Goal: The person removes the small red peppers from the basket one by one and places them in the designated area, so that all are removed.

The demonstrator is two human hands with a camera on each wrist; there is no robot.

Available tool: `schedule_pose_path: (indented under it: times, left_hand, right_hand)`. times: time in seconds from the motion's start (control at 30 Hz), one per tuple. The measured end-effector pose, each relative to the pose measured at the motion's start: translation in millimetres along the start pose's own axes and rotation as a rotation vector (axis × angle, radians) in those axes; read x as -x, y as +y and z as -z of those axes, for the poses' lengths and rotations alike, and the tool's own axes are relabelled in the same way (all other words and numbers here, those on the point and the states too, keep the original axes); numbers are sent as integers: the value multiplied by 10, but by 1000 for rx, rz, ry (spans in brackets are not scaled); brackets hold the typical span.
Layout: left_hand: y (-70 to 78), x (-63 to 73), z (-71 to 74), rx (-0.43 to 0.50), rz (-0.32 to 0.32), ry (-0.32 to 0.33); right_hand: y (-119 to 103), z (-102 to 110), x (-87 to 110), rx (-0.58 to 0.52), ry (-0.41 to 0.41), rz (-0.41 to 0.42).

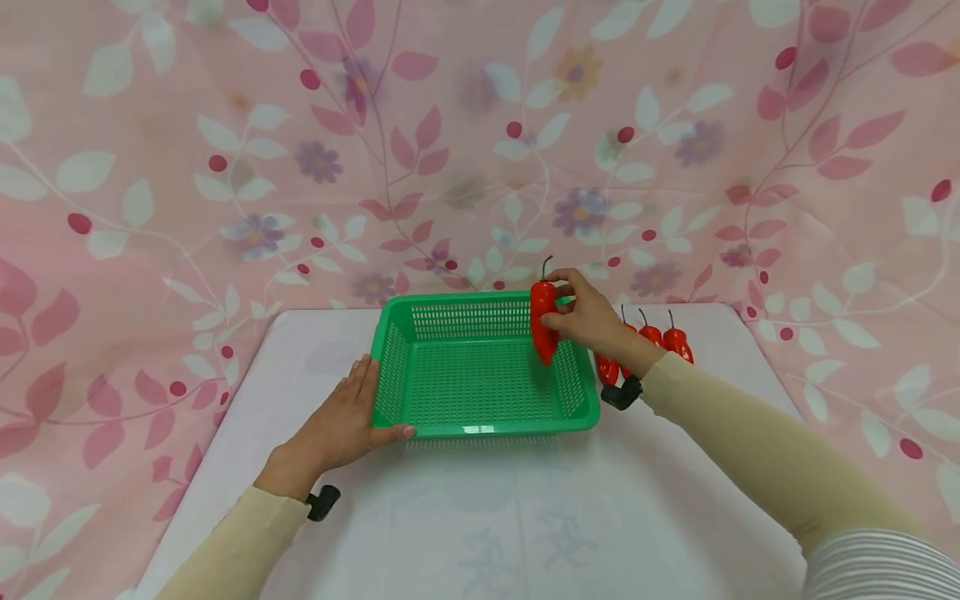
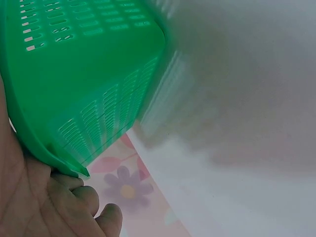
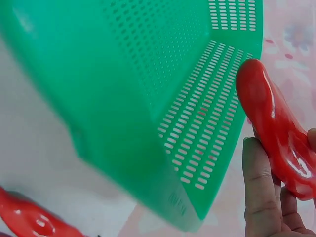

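Observation:
A green plastic basket (image 1: 495,431) with slotted walls stands on the white-covered table. My left hand (image 1: 341,425) rests against its near left corner, fingers along the left rim and thumb over the front rim. Over the right part of the basket, my right hand (image 1: 588,317) pinches a glossy red chili pepper (image 1: 543,321) between thumb and fingers. The pepper hangs upright, its dark stem up and its tip down inside the basket's outline. In the right wrist view the held pepper (image 3: 276,128) shows beside the slotted wall.
Several more red peppers (image 1: 676,340) lie to the right of the basket, partly hidden behind the right wrist. A pink floral cloth (image 1: 465,167) hangs behind the white table (image 1: 480,517). Each wrist wears a small black camera (image 1: 324,503).

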State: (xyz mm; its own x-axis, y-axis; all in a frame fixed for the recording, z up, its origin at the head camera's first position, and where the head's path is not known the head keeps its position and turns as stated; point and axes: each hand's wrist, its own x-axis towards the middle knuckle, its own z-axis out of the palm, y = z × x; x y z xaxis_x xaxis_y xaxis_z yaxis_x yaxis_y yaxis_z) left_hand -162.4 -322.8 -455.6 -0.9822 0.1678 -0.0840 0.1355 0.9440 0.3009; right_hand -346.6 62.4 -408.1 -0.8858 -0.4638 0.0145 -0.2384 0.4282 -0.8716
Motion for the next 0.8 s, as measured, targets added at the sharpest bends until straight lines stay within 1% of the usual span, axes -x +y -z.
schedule_pose_path:
  times: [0.23,0.4,0.53,0.8]
  left_hand:
    - [8,-4,6,1,10,-4]
    - [0,-3,-2,-1,12,-2]
    - [-7,-7,-13,3,11,-1]
    - [-10,-14,-14,4,9,-3]
  right_hand:
    - [32,157,76,1,11,-11]
    - [54,274,131,26,35,-26]
    - [79,379,176,51,62,-48]
    - [182,575,282,138,109,-76]
